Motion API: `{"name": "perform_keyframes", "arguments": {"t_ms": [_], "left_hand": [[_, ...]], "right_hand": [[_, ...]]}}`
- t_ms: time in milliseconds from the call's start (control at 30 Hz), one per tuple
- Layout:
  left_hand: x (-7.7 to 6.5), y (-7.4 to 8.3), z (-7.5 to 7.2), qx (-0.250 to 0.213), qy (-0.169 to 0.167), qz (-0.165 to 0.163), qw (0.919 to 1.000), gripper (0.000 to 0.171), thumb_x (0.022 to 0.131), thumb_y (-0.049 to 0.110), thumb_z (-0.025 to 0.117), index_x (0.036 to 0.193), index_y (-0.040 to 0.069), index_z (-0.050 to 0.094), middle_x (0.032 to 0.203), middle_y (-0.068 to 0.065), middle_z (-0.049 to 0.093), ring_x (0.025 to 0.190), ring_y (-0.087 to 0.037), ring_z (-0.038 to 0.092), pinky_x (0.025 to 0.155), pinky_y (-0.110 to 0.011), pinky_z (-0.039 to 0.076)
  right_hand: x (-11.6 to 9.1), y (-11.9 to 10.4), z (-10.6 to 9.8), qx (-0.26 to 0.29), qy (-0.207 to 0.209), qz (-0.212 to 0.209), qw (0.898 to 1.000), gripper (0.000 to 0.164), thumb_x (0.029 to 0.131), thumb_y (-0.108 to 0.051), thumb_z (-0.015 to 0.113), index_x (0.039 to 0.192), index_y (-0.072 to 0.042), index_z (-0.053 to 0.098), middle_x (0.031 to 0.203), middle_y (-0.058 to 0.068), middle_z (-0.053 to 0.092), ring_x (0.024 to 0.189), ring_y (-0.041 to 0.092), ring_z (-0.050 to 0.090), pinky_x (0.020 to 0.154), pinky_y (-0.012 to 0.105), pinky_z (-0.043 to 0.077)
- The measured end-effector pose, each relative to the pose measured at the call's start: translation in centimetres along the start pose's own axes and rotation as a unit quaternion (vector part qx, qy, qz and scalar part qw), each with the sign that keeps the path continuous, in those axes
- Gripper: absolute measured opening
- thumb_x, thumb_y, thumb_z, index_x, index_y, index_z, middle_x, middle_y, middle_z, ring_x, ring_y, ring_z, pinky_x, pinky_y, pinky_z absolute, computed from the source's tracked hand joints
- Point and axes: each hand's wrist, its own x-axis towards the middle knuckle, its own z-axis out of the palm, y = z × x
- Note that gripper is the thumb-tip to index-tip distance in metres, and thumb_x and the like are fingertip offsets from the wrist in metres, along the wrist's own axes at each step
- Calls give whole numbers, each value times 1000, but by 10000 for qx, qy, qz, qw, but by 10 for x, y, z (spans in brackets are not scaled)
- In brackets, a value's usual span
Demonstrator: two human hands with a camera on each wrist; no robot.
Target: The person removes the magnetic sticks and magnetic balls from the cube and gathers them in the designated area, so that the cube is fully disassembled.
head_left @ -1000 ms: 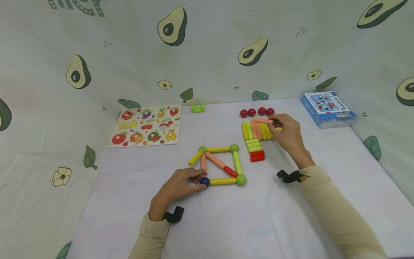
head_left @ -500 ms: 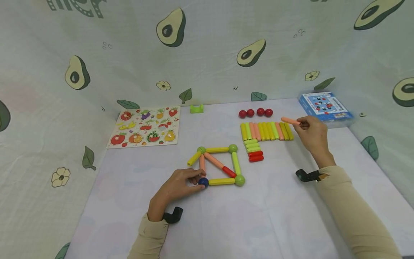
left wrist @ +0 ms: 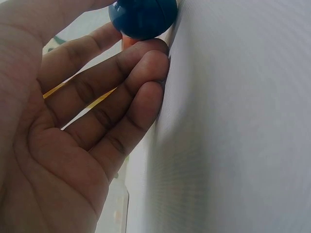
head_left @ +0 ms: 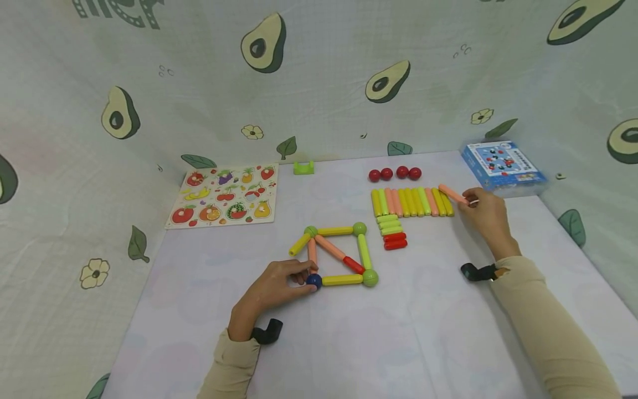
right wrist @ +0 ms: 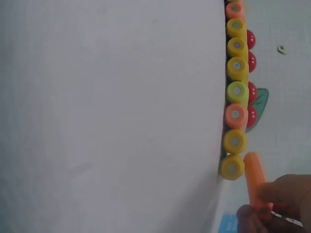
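Observation:
My left hand (head_left: 279, 284) pinches a dark blue ball (head_left: 314, 281) between thumb and fingers, at the near left corner of a flat frame. That frame joins green balls (head_left: 370, 277) with yellow rods (head_left: 341, 280), a green rod (head_left: 365, 251) and peach rods; a red rod (head_left: 353, 264) forms part of its diagonal. In the left wrist view the blue ball (left wrist: 143, 17) sits low by the table. My right hand (head_left: 485, 219) holds a peach rod (head_left: 451, 194) by one end, beside the right end of a row of rods (head_left: 413, 202). In the right wrist view the held rod (right wrist: 255, 177) stands close to the last yellow rod (right wrist: 233, 167).
Below the row's left end lie short green rods (head_left: 390, 225) and red rods (head_left: 395, 240). Several red balls (head_left: 386, 174) line up behind the row. A blue box (head_left: 505, 166) stands back right, a fruit board (head_left: 224, 195) back left, a green bracket (head_left: 303, 168) between them.
The right hand has moved right with the peach rod, from above the row to its right end, then come lower, the rod turning to a slant. The left hand stays at the blue ball.

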Motion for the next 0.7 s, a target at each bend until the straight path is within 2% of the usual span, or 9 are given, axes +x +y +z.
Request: {"name": "perform_keyframes", "arguments": {"t_ms": [100, 167, 400, 567, 700], "left_hand": [[0, 1, 0, 5, 4, -18, 10000, 37, 87, 30, 80, 121, 20, 70, 92, 13, 64, 83, -6, 59, 76, -25, 51], [0, 1, 0, 27, 9, -35, 10000, 36, 87, 30, 80, 121, 20, 70, 91, 13, 64, 83, -6, 59, 76, -25, 51], [-1, 0, 1, 66, 35, -32, 10000, 37, 86, 30, 80, 120, 20, 70, 92, 13, 64, 83, -6, 59, 76, -26, 51], [-1, 0, 1, 61, 23, -16, 10000, 36, 87, 30, 80, 120, 21, 70, 91, 13, 64, 82, -6, 59, 75, -25, 51], [-1, 1, 0, 84, 25, -7, 10000, 36, 87, 30, 80, 120, 20, 70, 91, 12, 64, 82, -6, 59, 75, -26, 51]], "right_hand": [[-2, 3, 0, 116, 288, -38, 9995, 26, 93, -9, 68, 113, 9, 64, 103, 29, 66, 90, 39, 63, 72, 32, 45], [-2, 4, 0, 165, 338, -26, 9993, 26, 93, -10, 68, 112, 8, 65, 103, 28, 67, 90, 38, 64, 71, 30, 43], [-5, 4, 2, 2, -378, 227, 9990, 37, 96, -16, 64, 125, 6, 58, 110, 30, 64, 99, 45, 60, 80, 54, 46], [-7, 5, 6, -70, -705, 356, 9969, 38, 99, -20, 61, 128, 6, 59, 113, 29, 62, 100, 43, 56, 83, 55, 47], [-8, 3, 3, -208, -954, 254, 9949, 41, 101, -23, 58, 131, 6, 60, 118, 30, 59, 104, 43, 53, 87, 59, 45]]}}
